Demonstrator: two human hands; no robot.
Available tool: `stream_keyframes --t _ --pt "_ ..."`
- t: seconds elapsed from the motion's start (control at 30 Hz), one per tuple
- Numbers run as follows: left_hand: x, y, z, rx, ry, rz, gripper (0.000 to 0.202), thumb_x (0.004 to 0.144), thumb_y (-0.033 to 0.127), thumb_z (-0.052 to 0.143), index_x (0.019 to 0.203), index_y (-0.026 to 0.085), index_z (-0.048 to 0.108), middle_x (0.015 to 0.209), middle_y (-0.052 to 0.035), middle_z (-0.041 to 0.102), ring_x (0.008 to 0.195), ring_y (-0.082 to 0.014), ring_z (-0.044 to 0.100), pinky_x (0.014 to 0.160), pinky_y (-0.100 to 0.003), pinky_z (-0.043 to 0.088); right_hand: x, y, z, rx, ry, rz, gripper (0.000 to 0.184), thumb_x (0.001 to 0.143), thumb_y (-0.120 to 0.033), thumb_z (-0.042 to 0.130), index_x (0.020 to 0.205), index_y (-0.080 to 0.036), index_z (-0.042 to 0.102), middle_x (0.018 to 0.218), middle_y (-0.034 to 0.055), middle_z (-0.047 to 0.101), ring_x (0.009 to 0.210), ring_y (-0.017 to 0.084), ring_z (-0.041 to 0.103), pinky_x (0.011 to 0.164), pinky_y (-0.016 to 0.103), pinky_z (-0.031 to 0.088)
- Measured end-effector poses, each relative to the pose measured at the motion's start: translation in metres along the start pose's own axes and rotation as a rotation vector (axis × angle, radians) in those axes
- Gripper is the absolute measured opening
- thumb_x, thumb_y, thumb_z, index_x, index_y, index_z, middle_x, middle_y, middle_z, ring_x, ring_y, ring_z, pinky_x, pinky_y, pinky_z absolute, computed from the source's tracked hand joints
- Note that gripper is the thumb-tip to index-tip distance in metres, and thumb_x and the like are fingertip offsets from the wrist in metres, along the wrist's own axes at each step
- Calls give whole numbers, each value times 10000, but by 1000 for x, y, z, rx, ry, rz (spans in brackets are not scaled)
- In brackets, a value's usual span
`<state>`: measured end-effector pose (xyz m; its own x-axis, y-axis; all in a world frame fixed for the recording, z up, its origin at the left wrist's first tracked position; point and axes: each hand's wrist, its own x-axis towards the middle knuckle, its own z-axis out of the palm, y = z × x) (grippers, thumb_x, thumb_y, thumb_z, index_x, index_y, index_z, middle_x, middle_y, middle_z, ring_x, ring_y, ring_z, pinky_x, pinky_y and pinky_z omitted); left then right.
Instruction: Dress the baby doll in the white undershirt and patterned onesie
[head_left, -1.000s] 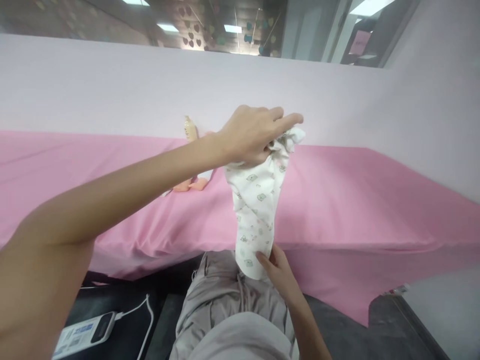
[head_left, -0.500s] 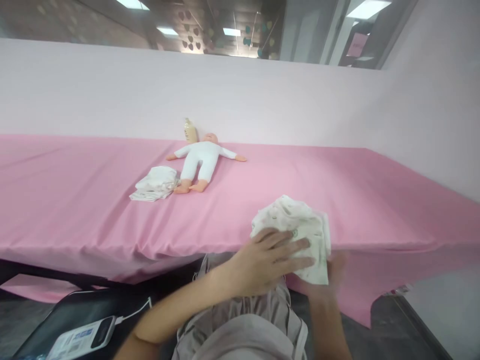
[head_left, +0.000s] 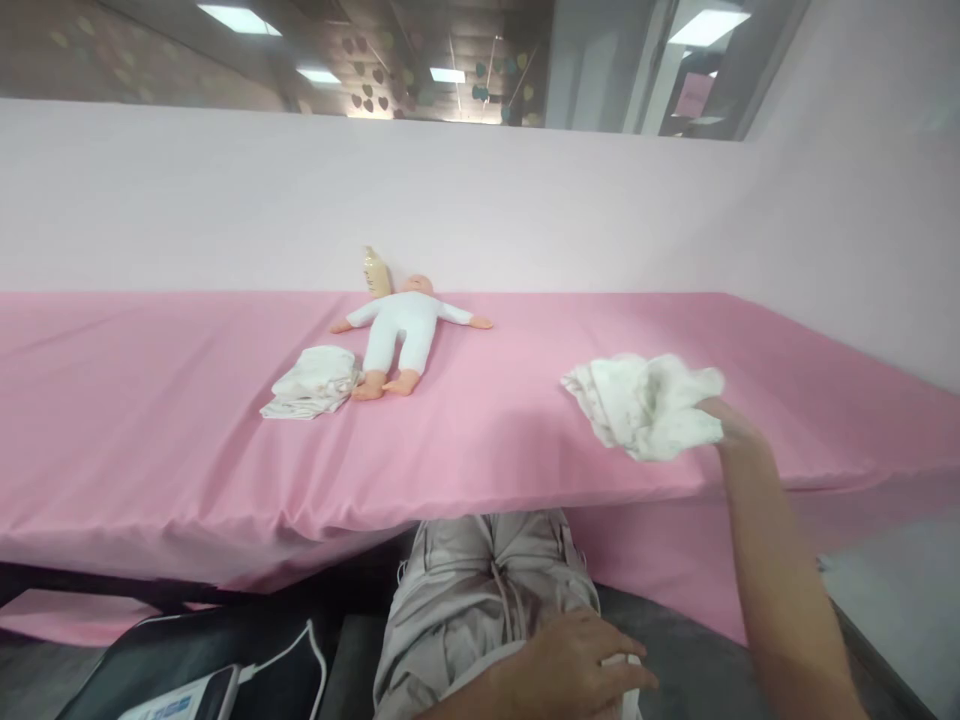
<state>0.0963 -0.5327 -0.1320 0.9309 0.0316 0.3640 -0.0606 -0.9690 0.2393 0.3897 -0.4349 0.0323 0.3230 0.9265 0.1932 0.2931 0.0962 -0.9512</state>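
My right hand (head_left: 731, 425) grips the right end of a crumpled white baby garment (head_left: 641, 405), holding it over the right half of the pink-covered table. Its fingertips are partly hidden in the fabric. Low in front of my lap, my left hand (head_left: 585, 655) has its fingers stretched out and somewhat apart, with nothing held. A baby doll (head_left: 405, 325) in a white suit lies on its back, arms spread, near the wall. Beside its feet sits a pile of folded white cloths (head_left: 313, 382).
A pale yellow pump bottle (head_left: 376, 272) stands by the doll's head, against the white wall (head_left: 480, 210). Pink cloth (head_left: 187, 400) covers the table and hangs over its front edge. At lower left, a white device with a cable (head_left: 187, 700) rests on a black seat (head_left: 150, 650).
My right hand has carried the garment up and to the right over the table; it is more crumpled now. My left hand has let go of it and dropped back toward my lap.
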Motion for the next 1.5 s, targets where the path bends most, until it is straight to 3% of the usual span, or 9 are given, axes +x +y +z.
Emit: stream_keyframes --t 0.17,0.4,0.57,0.67,0.77,0.93,1.07,1.23,1.5 --pt "-6 -10 4 154 -165 -13 445 895 228 312 1281 282 527 1290 23 591 1120 -34 570 926 -125 446 14 20 -15 -384 -112 384 329 612 -280 741 911 -160 676 993 140 680 817 245 638 659 317 479" --pt "-17 -12 -4 364 -130 4 511 819 193 356 1239 404 556 1343 166 520 1217 0 486 910 -55 433 52 23 -40 -993 109 344 506 705 -312 667 1161 -107 589 1176 204 592 1008 313 586 761 363 451" --pt "-14 -9 -7 301 -149 -51 490 848 204 327 1253 353 557 1317 127 553 1159 -17 542 914 -71 453 71 22 -36 -1217 -130 196 330 706 -216 618 1021 -125 652 1045 178 645 942 273 596 726 328 416" --pt "-9 -12 -31 112 -163 -93 436 859 233 340 1199 321 598 1202 35 648 1072 -59 613 878 -101 488 84 1 -21 -1309 -180 134 124 709 -181 596 791 -128 673 838 133 656 814 234 601 678 306 397" --pt "-6 -30 -91 -143 47 -231 294 840 233 451 1059 273 644 982 -5 721 905 -113 674 821 -194 541 96 -45 1 -1385 -27 -67 153 752 -142 527 789 -142 676 852 121 636 825 227 586 686 302 397" --pt "14 -93 -234 -84 562 -426 180 867 221 485 901 186 658 900 -35 720 840 -143 664 780 -275 543 109 -142 59 -851 408 -643 247 805 -169 477 958 -171 670 777 50 582 789 190 549 795 339 411" --pt "49 -163 -310 76 945 -412 163 837 236 513 926 201 644 980 -31 691 941 -168 632 824 -300 517 126 -176 118 31 155 -676 170 801 -142 384 865 -205 528 575 -54 398 471 96 433 542 249 408" --pt "68 -225 -339 152 1198 -328 147 848 203 484 905 218 618 974 -17 666 973 -156 609 833 -286 499 151 -159 179 506 -234 -526 178 842 -239 369 671 -208 407 597 -31 412 511 106 487 497 233 435" --pt "65 -246 -353 120 783 -478 191 820 358 567 931 204 591 891 -22 649 791 -145 619 662 -250 513 161 -145 226 492 -606 -370 371 741 -500 665 674 -209 445 633 -41 434 596 103 507 565 235 474"
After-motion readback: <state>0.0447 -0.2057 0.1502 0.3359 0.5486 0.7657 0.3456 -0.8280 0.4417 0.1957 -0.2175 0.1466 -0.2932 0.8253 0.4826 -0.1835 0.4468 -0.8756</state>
